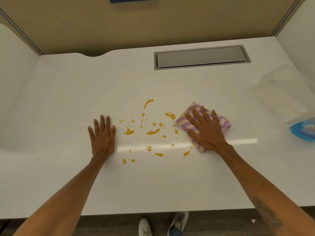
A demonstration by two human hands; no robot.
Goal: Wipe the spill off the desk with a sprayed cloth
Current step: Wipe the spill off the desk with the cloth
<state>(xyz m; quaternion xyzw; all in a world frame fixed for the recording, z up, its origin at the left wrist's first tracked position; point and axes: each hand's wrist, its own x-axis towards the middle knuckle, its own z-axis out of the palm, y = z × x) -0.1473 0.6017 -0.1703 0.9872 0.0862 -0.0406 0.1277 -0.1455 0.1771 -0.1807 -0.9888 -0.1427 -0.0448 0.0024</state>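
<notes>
A: Where does the spill lie from the hands?

B: Between the 2 of them. The orange spill (pixel 152 132) is a scatter of drops and small puddles in the middle of the desk (pixel 68 92), nearer its front edge than its back. The spread runs left to right, roughly along that front edge.

A: And the cloth?

B: The purple striped cloth (pixel 183 123) lies folded at the right end of the scatter, its left side touching or just beside the nearest drops. The right hand (pixel 206 128) lies flat on it, fingers straight and spread, pressing and not pinching.

A: So the right hand does the work?

B: I'd judge so. It is the nearer one, and the stroke has to go leftward across the scatter, toward the left hand (pixel 102 135).

A: What is that hand doing?

B: It is palm down on bare desk, fingers straight and slightly apart, holding nothing. It sits just left of the leftmost drops, apart from them, so a full sweep would meet it unless it shifts.

A: Room elsewhere?

B: Bare desk runs to the front edge and out to the left. Toward the back edge is a grey cable hatch (pixel 201 57), well apart from the drops. By the right edge sit a blue packet (pixel 302 131) and a blurred clear plastic thing (pixel 281 89). I cannot tell what that is.

A: Anything wiped yet?

B: Most drops look untouched, so the wipe seems only beginning.
</notes>
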